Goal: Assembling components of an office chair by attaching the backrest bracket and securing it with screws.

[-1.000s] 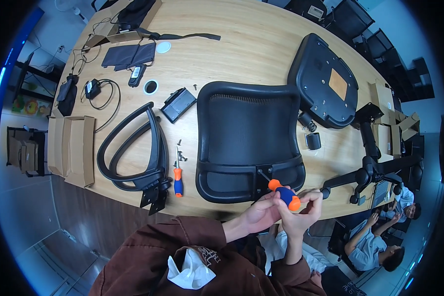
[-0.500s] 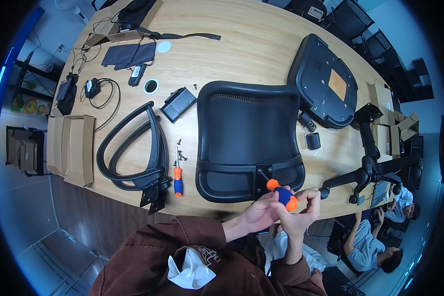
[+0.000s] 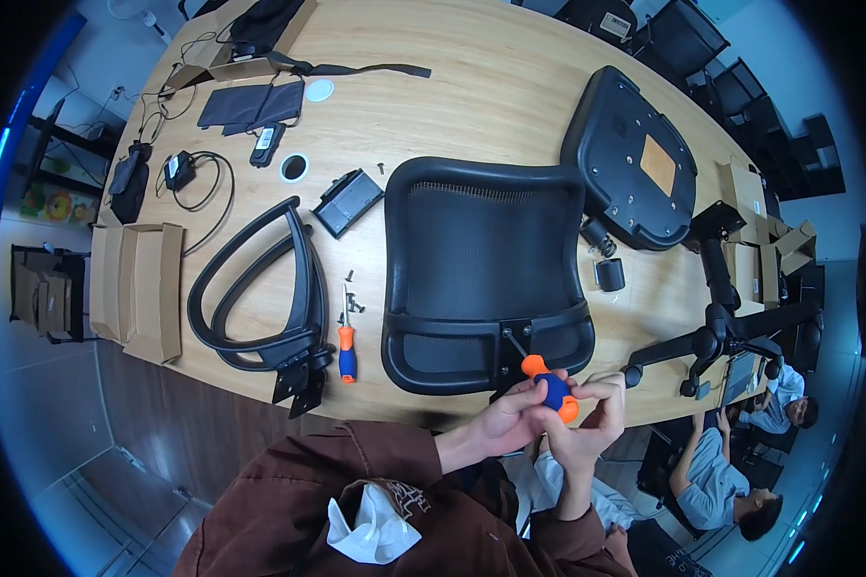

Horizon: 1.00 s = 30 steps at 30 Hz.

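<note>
A black mesh chair backrest (image 3: 486, 250) lies flat at the table's near edge. Both my hands close around an orange and blue screwdriver (image 3: 554, 388), whose shaft slants up-left to a screw on the backrest's lower bracket (image 3: 508, 354). My left hand (image 3: 506, 419) pinches the handle from the left. On its right, my right hand (image 3: 589, 423) grips the handle's end with bent fingers. A second screwdriver (image 3: 347, 356) of the same colours lies left of the backrest, beside several loose screws (image 3: 354, 305).
Black armrests (image 3: 298, 288) lie left, near an open cardboard box (image 3: 154, 288). A chair seat (image 3: 635, 159) rests at the back right, with a wheeled chair base (image 3: 722, 337) nearer. A black box-like part (image 3: 348, 204) sits behind the armrests. Two people (image 3: 726, 481) sit at the right.
Both hands stay on the screwdriver at the same bracket screw. The handle and my fingers have shifted very slightly; nothing else has visibly moved.
</note>
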Motion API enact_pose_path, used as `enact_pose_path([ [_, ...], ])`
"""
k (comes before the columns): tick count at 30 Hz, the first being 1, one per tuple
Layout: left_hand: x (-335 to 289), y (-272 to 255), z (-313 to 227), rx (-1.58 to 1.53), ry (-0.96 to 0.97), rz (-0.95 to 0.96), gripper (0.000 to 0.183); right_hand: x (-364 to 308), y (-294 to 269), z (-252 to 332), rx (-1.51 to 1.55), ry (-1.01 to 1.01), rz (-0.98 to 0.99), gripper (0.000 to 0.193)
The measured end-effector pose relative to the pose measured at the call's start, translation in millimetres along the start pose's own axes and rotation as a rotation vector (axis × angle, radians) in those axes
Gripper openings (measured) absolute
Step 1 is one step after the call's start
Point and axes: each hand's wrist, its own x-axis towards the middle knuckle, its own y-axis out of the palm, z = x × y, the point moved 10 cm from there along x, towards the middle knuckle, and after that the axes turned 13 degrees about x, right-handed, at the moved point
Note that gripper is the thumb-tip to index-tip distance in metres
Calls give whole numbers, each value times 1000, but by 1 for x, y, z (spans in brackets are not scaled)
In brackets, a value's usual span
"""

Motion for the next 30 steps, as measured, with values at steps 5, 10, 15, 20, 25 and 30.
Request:
enact_pose_path([
  [5,0,-3,9,-63,-32,69,51,12,3,12,117,-40,74,42],
  [10,2,8,-6,54,20,-21,50,-2,-6,4,8,-149,62,44],
  [15,2,-3,7,-124,9,190,46,-2,-9,-2,19,-54,13,51],
  [20,-1,-11,6,-170,56,201,43,8,4,4,83,-122,204,56],
  [25,-2,12,-13,-45,38,-43,48,1,1,7,25,-136,133,53],
  [30,-4,-5,-1,-29,17,-5,48,9,2,1,-21,73,105,49],
])
